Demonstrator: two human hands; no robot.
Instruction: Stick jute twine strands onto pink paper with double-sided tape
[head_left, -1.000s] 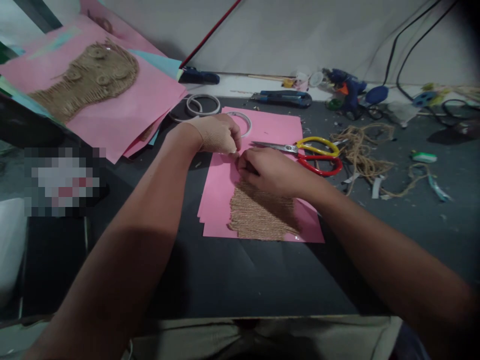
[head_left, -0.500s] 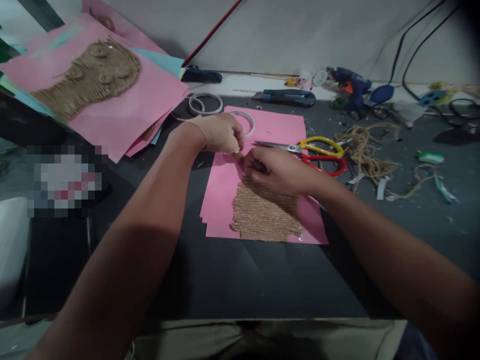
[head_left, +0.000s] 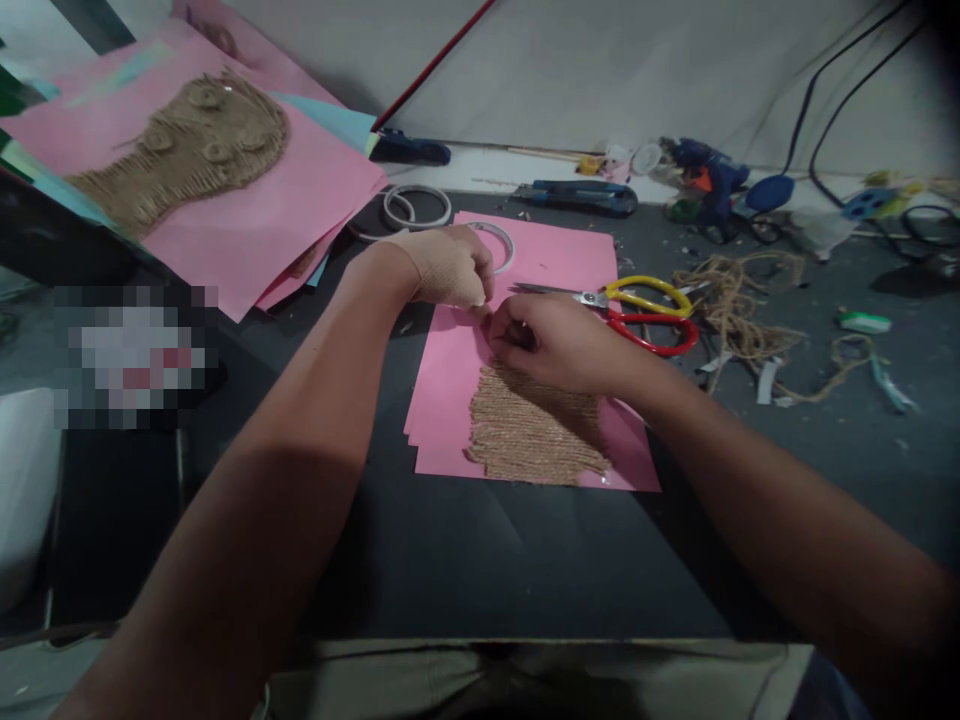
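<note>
**Two hands pinch narrowly over pink card beside jute rows**

Dark worktable (head_left: 510, 560) holds hot glue gun (head_left: 709, 175), loose jute twine (head_left: 739, 310), jute-covered pink sheet (head_left: 225, 190). Pink card stack (head_left: 540, 250) sits between arms, prob. for two-hand reach; jute rows (head_left: 532, 425) cover lower part. Wrapped left hand (head_left: 446, 268), right hand (head_left: 544, 340) meet just above rows; anything held too small to tell. Tape ring (head_left: 491, 229) lies near left hand, scissors (head_left: 649, 320) near right, prob. for quick reach.

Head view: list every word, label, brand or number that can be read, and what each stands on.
No text can be read. The blue-and-black box cutter and the blue glue gun show no legible marks at this size, and the pixelated patch at the left is too blurred to read.
</note>
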